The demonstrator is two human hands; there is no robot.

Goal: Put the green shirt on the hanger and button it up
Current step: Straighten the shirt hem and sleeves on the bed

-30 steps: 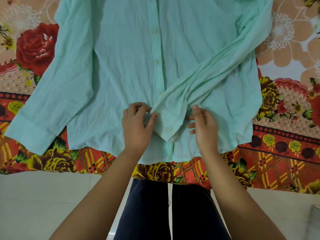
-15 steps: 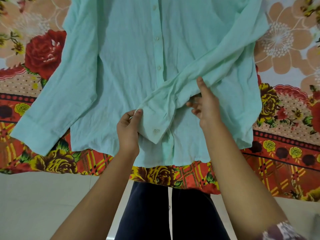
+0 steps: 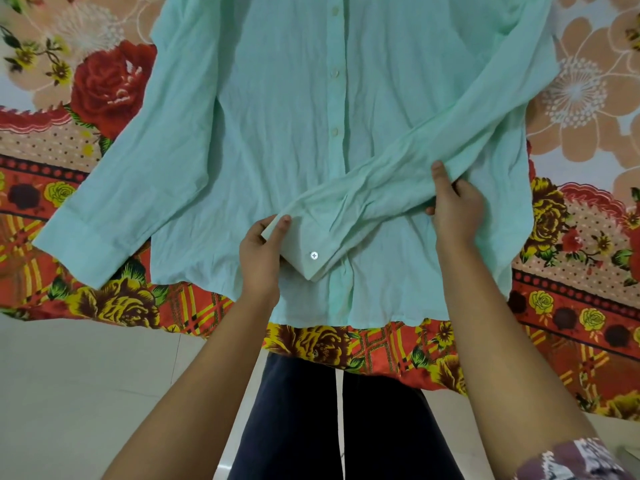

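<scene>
While the pale green cotton shirt (image 3: 270, 133) lies on the floral bedsheet (image 3: 104, 81), the left hand (image 3: 259, 261) pinches its cuff (image 3: 301, 237) at 6 o'clock; the right hand (image 3: 457, 216) grips the sleeve (image 3: 398, 174) at 3 o'clock. Likely next: swing sleeve off placket (image 3: 335, 98).

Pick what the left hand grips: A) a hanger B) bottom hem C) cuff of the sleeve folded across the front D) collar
C: the left hand pinches the corner of the cuff of the sleeve crossing the shirt front, beside its white button.
</scene>
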